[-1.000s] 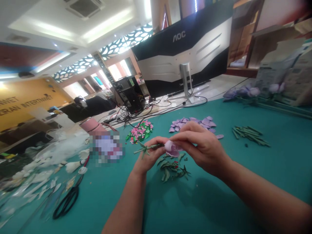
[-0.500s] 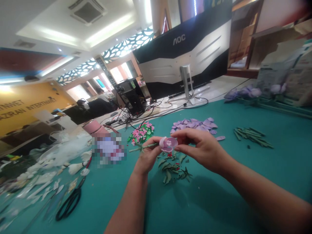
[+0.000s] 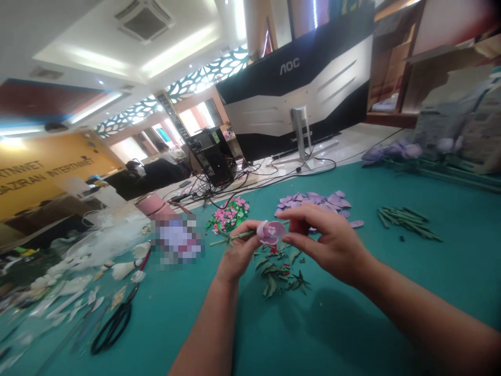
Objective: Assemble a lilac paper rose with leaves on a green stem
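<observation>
My left hand (image 3: 238, 251) is shut on the green stem (image 3: 235, 237) of a pink-lilac foam flower (image 3: 271, 232), whose cupped petals face up toward me. My right hand (image 3: 332, 245) sits just right of the bloom, its thumb and index finger apart and their tips at the petals' edge. Below both hands lies a loose heap of green foam leaves (image 3: 278, 271) with small red bits. Lilac cut petals (image 3: 309, 199) are spread beyond my right fingers, and a pile of small pink flowers (image 3: 229, 215) lies beyond my left hand.
Bundled green stems (image 3: 407, 224) and finished purple flowers (image 3: 391, 151) lie right on the teal table cover (image 3: 156, 324). Black-handled scissors (image 3: 115, 321) and white petals (image 3: 121, 270) lie left. A blurred patch hides something at left. Beyond the table edge stand a tilted AOC monitor (image 3: 297, 94) and tangled cables (image 3: 250, 177).
My right hand has lifted off the bloom, and its fingers have spread. The flower has turned so that its cup faces up. The view has shifted slightly.
</observation>
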The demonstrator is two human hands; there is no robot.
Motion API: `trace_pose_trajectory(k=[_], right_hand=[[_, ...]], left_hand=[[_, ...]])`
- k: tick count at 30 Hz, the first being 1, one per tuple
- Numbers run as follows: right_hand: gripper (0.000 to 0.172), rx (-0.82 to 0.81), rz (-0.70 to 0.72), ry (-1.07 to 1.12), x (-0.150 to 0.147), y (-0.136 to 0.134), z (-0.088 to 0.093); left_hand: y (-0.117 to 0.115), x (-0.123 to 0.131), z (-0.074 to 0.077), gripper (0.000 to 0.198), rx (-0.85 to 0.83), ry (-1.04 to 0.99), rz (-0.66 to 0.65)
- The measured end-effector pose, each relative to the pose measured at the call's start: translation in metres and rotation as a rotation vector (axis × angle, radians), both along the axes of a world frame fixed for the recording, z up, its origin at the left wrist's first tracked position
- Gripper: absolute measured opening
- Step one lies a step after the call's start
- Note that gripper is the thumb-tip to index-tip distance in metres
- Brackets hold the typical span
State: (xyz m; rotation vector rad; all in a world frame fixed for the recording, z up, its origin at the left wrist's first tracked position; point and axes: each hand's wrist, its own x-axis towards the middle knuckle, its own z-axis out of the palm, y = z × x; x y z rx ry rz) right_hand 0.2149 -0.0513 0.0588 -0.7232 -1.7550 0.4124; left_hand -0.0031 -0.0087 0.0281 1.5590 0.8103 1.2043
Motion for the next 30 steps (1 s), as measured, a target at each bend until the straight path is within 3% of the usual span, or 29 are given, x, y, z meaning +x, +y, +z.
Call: trace_pose_trajectory(k=[6, 15, 21, 26, 30], right_hand=[[0.004, 0.29, -0.07, -0.098, -0.008, -0.008, 0.0], [0.009, 0.319, -0.09, -0.106, -0.011, -0.007, -0.001], [0.007, 0.213, -0.063, -0.074, -0.007, -0.005, -0.003], [0.007, 0.005, -0.129, -0.032, 0.004, 0.009, -0.006], [0.014, -0.132, -0.225, -0.207, 0.006, 0.028, -0.026]], left_hand=[[0.001, 0.0, -0.002, 0.024, 0.033, -0.002, 0.002], [-0.002, 0.002, 0.002, 0.021, 0.045, 0.028, -0.019], [0.001, 0.002, 0.001, 0.019, 0.0, -0.031, 0.008], [0.01, -0.001, 0.005, 0.023, -0.138, -0.327, 0.155], [0.015, -0.007, 0.009, 0.016, -0.283, -0.512, 0.164]])
